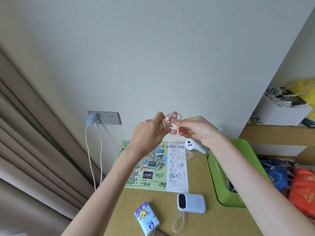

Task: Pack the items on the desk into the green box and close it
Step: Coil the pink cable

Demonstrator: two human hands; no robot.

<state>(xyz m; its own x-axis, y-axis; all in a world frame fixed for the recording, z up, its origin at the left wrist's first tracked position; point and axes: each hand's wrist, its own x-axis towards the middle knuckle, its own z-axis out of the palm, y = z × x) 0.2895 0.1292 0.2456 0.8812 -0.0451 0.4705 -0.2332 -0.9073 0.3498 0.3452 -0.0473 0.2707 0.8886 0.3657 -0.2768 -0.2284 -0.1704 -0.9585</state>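
Pinching a coiled pink cable (172, 122) between both hands, left hand (148, 133), right hand (196, 129), above desk (153, 210)

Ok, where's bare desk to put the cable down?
Bare wood lies between the map and the tissue pack, left of the power bank. Crowded by the fan and green box.

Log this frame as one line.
hands: both hold pink cable coiled midair | box: green box open | desk: power bank, tissue pack unpacked

Map sheet (153, 166): handwritten "1260", "4968", "6". Power bank (191, 202): "22.5W".
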